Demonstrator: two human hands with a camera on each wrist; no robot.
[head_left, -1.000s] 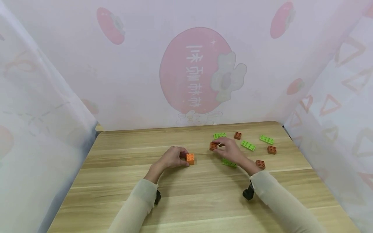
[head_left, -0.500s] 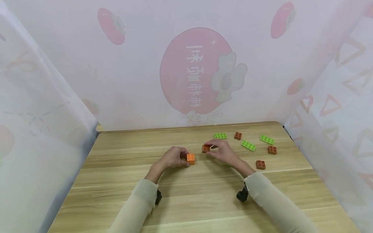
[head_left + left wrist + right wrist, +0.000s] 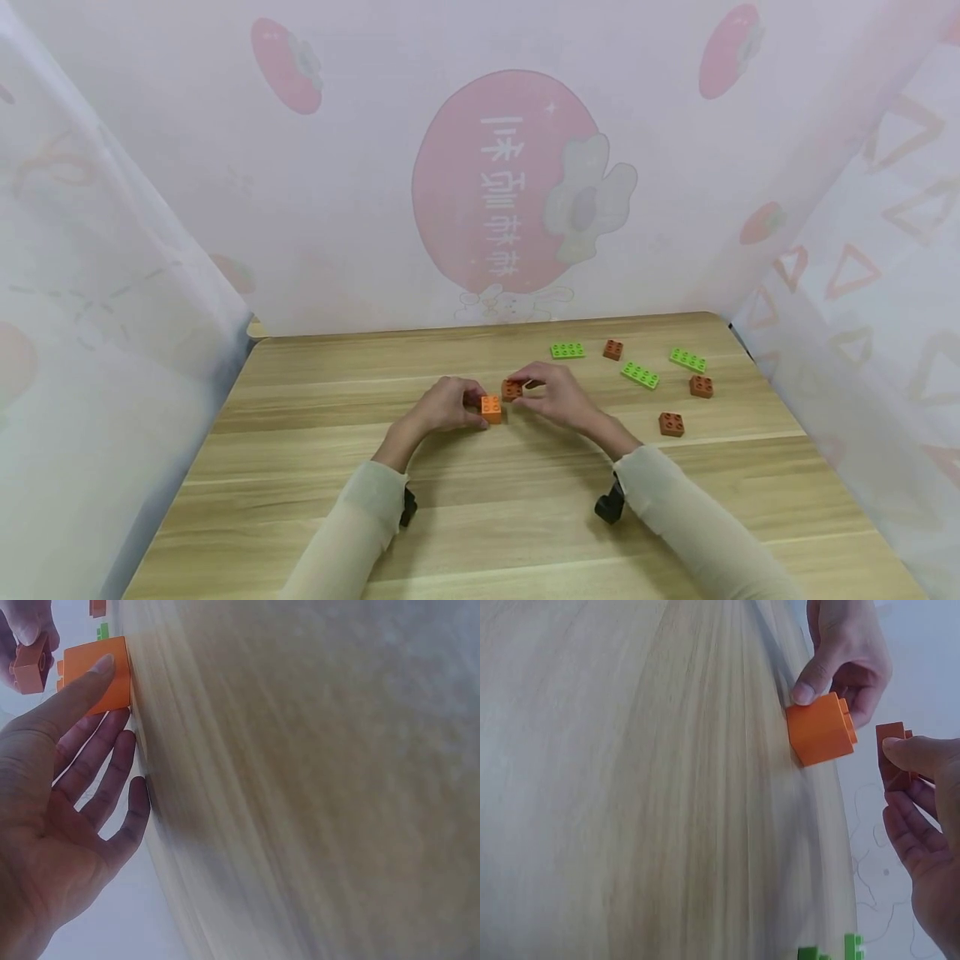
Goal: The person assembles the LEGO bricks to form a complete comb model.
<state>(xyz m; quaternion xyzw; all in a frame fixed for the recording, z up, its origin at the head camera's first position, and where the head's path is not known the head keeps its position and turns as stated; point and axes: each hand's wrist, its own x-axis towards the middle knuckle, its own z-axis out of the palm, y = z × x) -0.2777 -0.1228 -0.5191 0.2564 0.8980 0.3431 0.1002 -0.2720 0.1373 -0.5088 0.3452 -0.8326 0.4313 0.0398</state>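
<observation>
My left hand (image 3: pixel 446 406) pinches a bright orange building block (image 3: pixel 491 409) that stands on the table, studs up. In the left wrist view its thumb lies along one side of the orange block (image 3: pixel 105 682). From the right, my right hand (image 3: pixel 558 396) holds a reddish-brown four-stud brick (image 3: pixel 512 391) between thumb and fingers. That brown brick (image 3: pixel 892 766) is off the table, close beside the orange block and apart from it in the right wrist view. The other fingers of my left hand spread loosely below the block.
Several loose bricks lie on the right of the wooden table (image 3: pixel 300 467). Among them are green eight-stud bricks (image 3: pixel 640 375) and brown four-stud bricks (image 3: pixel 671 424). A patterned white curtain (image 3: pixel 360 208) hangs behind the table and at both sides.
My right hand has carried the brown brick leftward, from among the loose bricks to beside the orange block. My left hand and the orange block have stayed in place.
</observation>
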